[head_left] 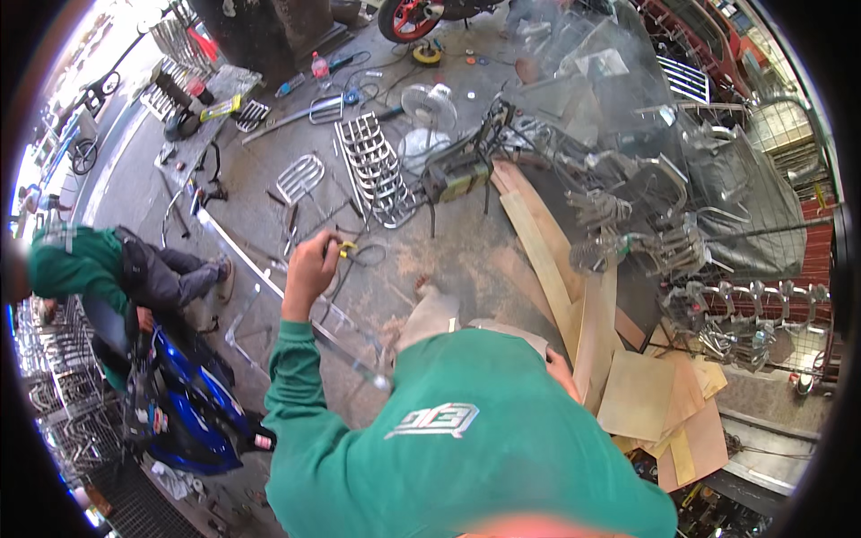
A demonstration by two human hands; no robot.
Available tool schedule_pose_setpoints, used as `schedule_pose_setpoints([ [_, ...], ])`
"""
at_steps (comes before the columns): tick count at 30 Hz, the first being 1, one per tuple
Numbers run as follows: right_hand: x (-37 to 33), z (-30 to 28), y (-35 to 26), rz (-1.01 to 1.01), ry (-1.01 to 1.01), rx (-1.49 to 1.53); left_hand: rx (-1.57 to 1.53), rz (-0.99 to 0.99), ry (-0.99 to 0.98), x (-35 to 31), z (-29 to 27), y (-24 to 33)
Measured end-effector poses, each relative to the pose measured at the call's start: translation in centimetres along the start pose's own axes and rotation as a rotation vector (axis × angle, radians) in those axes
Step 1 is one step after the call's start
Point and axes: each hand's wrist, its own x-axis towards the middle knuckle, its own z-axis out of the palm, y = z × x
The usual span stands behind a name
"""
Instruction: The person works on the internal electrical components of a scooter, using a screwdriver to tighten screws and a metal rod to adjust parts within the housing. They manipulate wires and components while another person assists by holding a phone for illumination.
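My left hand (314,266) is raised in front of me on the left, its fingers closed. At its fingertips is a small yellow tool (346,248) with a dark part; its exact kind is too small to tell. A long shiny metal tube (242,240) runs along the floor below this hand and passes behind my wrist. Close to my right hip, my right hand (563,372) shows only in part, beside the wooden boards (560,269). My sleeve and body hide its fingers. Beyond my left hand lies a rack of bent chrome bars (369,161).
A welding machine (453,175) with cables stands ahead, near a fan (429,106). At left, another person in a green top (90,260) bends over a blue motorcycle (197,403). Plywood pieces (637,394) lie at right. Metal racks (753,305) line the right wall.
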Motion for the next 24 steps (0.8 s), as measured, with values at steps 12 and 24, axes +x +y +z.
schedule_pose_setpoints([
  [12, 18.7, -0.7, -28.1, -0.458, -0.403, -0.768, 0.176, -0.428, 0.109, -0.8, 3.6, -11.3],
  [24, 37.0, 6.5, -52.3, -0.537, -0.428, -1.359, 0.062, -0.691, 0.221, 10.0, 3.0, -11.0],
])
